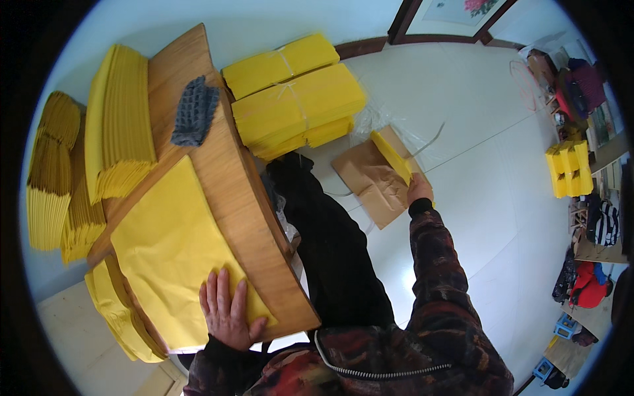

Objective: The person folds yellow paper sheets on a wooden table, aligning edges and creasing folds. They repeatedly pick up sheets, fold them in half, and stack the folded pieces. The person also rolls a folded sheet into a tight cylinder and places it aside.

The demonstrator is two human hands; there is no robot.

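— Yellow sheets (172,251) under your left hand (228,313), palm flat, fingers spread, near the wooden table's (257,218) edge.

— And your right hand (419,188) pinches a yellow bundle (391,155) over the brown wrapper (370,178) on the floor. Looks like fetching stock; lift it clear of the table rim. Floor's open rightward.

L hand (226,313) flat, palm down, fingers spread, arm bent close to body; R hand (419,189) reaching far fwd/down, arm extended, fingers pinched shut.

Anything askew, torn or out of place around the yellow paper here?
The brown wrapping paper lies crumpled and opened on the floor, where the right hand grips a yellow paper bundle. Otherwise nothing stands out.
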